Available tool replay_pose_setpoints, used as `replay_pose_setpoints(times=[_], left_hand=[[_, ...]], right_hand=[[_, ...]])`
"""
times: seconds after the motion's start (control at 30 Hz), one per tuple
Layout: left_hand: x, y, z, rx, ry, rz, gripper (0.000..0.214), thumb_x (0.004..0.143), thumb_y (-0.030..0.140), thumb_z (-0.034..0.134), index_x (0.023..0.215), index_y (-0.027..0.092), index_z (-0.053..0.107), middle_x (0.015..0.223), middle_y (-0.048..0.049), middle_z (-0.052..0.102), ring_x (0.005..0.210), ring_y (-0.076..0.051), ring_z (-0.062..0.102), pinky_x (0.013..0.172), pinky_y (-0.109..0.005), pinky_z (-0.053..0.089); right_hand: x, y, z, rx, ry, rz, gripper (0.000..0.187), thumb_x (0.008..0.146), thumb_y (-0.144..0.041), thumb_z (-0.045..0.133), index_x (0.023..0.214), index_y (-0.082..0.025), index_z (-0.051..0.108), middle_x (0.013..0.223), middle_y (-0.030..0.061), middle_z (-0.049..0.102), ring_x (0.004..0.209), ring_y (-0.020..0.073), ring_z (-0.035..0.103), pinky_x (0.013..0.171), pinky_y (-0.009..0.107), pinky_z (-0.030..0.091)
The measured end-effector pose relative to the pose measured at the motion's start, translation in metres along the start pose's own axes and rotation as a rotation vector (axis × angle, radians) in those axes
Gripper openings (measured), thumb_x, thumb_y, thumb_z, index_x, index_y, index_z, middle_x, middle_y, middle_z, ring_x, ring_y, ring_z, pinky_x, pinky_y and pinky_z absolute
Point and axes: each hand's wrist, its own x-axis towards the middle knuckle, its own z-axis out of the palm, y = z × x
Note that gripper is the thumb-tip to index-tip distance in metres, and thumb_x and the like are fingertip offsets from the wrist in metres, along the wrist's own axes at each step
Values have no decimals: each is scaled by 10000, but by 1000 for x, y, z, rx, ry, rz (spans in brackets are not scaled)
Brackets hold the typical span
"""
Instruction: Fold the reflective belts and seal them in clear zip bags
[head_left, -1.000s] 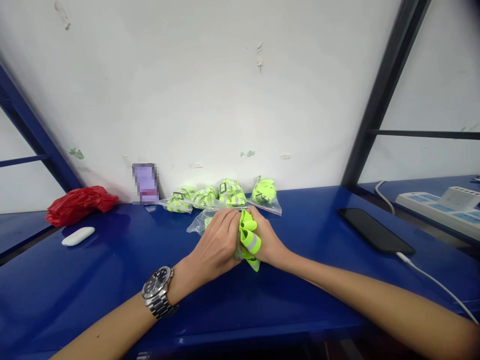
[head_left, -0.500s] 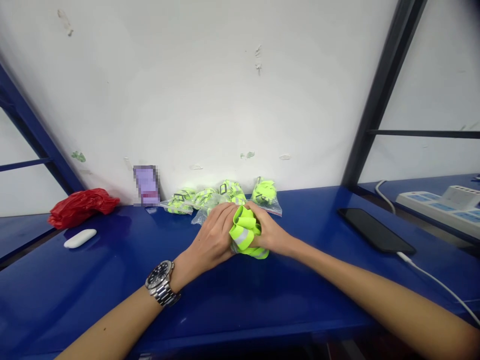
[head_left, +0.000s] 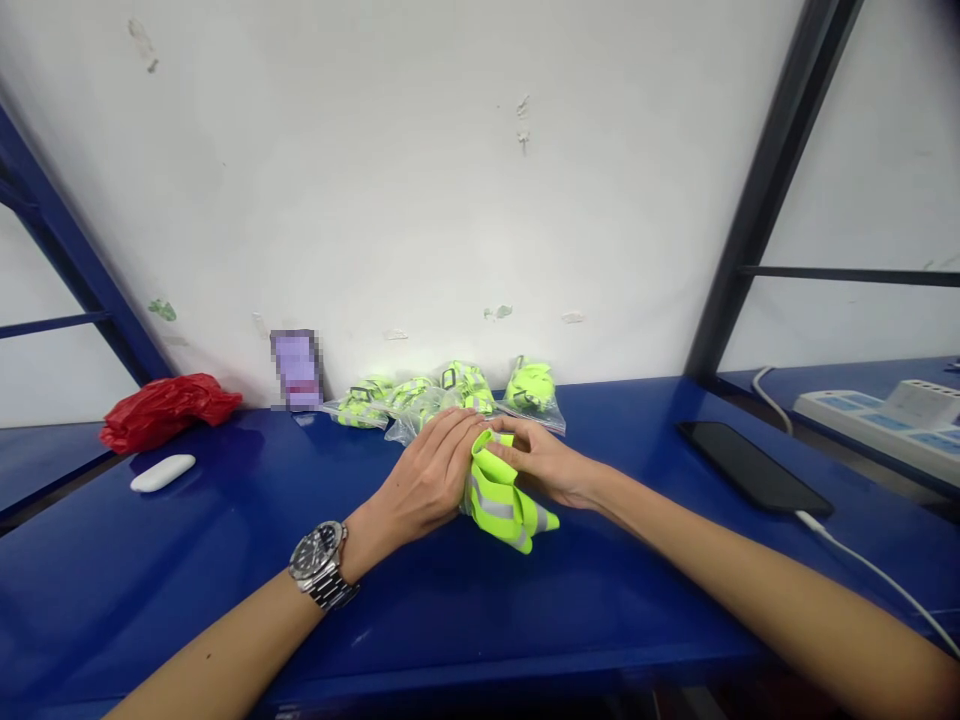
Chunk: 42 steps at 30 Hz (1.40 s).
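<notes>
A neon yellow-green strap with grey reflective stripes [head_left: 504, 500] lies bunched on the blue tabletop [head_left: 225, 560] between my hands. My left hand [head_left: 427, 475], a metal watch on its wrist, is curled against the strap's left side and over a clear plastic bag [head_left: 409, 428]. My right hand [head_left: 544, 462] pinches the strap's upper end with thumb and fingers. Part of the strap is hidden under both hands.
Several clear bags of the same neon straps [head_left: 457, 385] line the wall behind my hands. A red plastic bag [head_left: 165, 408] and a small white case [head_left: 162, 472] lie at the left. A black phone [head_left: 754, 478] with a white cable and a power strip [head_left: 877, 420] are at the right.
The strap was squeezed into a tight bundle between both hands; now it has loosened and spread down onto the table, with my right hand shifted to its top end.
</notes>
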Motion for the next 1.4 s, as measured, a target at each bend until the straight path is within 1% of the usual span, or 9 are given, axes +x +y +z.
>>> replay_pose_setpoints(times=[0.13, 0.33, 0.5, 0.7, 0.93, 1.1, 1.27, 1.33, 1.4], left_hand=[[0, 3, -1, -62, 6, -37, 518, 868, 116, 504, 1353, -1, 364, 1265, -240, 541, 1271, -330, 441, 1053, -534, 428], [1, 7, -7, -132, 6, -72, 598, 854, 138, 502, 1402, 13, 296, 1279, -250, 517, 1278, -347, 423, 1037, -558, 429], [1, 10, -8, -136, -20, -87, 668, 832, 162, 528, 1422, 1, 259, 1308, -262, 489, 1295, -367, 398, 1055, -566, 404], [-4, 13, -3, -158, -39, -83, 682, 847, 165, 471, 1452, 15, 194, 1333, -267, 471, 1316, -376, 376, 1033, -594, 407], [1, 22, -6, -121, -168, -15, 658, 806, 68, 424, 1419, -54, 220, 1347, -305, 442, 1350, -410, 309, 1038, -610, 387], [2, 25, -6, -124, -202, 24, 669, 795, 9, 398, 1429, -62, 194, 1352, -301, 445, 1349, -404, 312, 1035, -594, 399], [3, 16, -3, -174, -37, -9, 725, 856, 120, 486, 1474, -2, 125, 1339, -274, 470, 1338, -384, 348, 1034, -572, 424], [2, 8, 0, -179, 52, -76, 807, 851, 221, 561, 1484, 22, 102, 1370, -277, 438, 1336, -387, 360, 1041, -584, 418], [-3, 1, 3, -181, 99, -160, 909, 830, 343, 617, 1494, 49, 69, 1386, -275, 423, 1312, -392, 404, 1036, -598, 423]], right_hand=[[0, 1, 6, -133, 7, -153, 438, 653, -433, 800, 857, -198, 492, 752, -24, 516, 713, 141, 489, 704, 286, 435], [4, 0, 11, -522, 135, -388, 280, 753, -327, 698, 721, -181, 460, 735, -15, 489, 715, 144, 448, 714, 291, 409], [2, 4, 13, -629, 202, -505, 169, 810, -262, 594, 736, -173, 470, 723, -15, 467, 698, 137, 427, 683, 274, 378], [6, 10, 13, -616, 297, -439, 167, 797, -278, 551, 691, -172, 477, 685, -7, 488, 660, 136, 423, 654, 274, 384], [13, 13, 7, -638, 294, -368, 111, 698, -264, 582, 659, -161, 587, 619, 0, 556, 623, 152, 479, 594, 263, 398], [10, 16, 9, -701, 383, -266, 142, 666, -247, 533, 580, -153, 597, 579, -7, 535, 579, 145, 467, 572, 263, 367], [10, 6, 10, -566, 380, -343, 222, 705, -287, 570, 537, -174, 479, 557, -25, 455, 543, 107, 378, 525, 246, 332], [8, -1, 9, -511, 360, -378, 289, 717, -317, 623, 546, -181, 434, 555, -41, 405, 536, 94, 351, 505, 232, 323], [4, -7, 8, -357, 276, -330, 340, 729, -363, 664, 582, -187, 413, 563, -52, 388, 522, 87, 367, 481, 219, 340]])
